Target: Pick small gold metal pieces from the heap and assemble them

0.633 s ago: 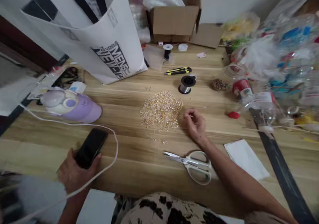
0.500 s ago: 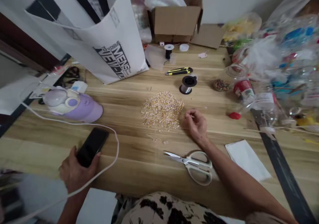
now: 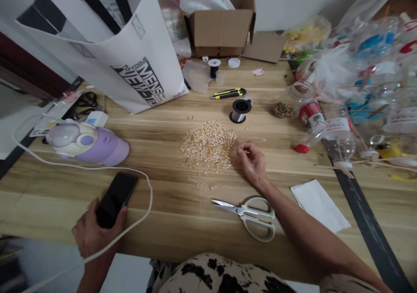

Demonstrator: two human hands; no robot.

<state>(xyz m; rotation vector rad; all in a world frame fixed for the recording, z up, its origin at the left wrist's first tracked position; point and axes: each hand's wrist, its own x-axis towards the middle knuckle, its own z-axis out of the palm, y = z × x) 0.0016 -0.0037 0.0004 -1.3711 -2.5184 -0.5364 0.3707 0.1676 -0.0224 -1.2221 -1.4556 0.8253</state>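
Observation:
My left hand [image 3: 94, 232] grips a black smartphone [image 3: 116, 199] by its lower end, thumb on one edge and fingers on the other. A heap of small gold and silver wire-like jewellery pieces [image 3: 208, 145] lies mid-table. Just right of it, my right hand [image 3: 252, 160] rests on its side with fingers curled in; whatever they hold, if anything, is too small to make out. A short thin chain [image 3: 199, 184] lies below the heap. Scissors [image 3: 247, 214] with pale handles lie near my right forearm, blades pointing left.
Behind the heap are a wire spool [image 3: 240, 111], a yellow-black utility knife [image 3: 228, 94] and a black thread spool [image 3: 214, 68]. A large white bag [image 3: 143, 67] and a purple bottle [image 3: 91, 143] stand left. Plastic bottles [image 3: 339, 132] crowd the right. A white cable [image 3: 150, 193] loops past the phone.
The whole scene has shifted slightly left in view as the camera turned. My left hand still holds the smartphone, and my right hand remains beside the heap.

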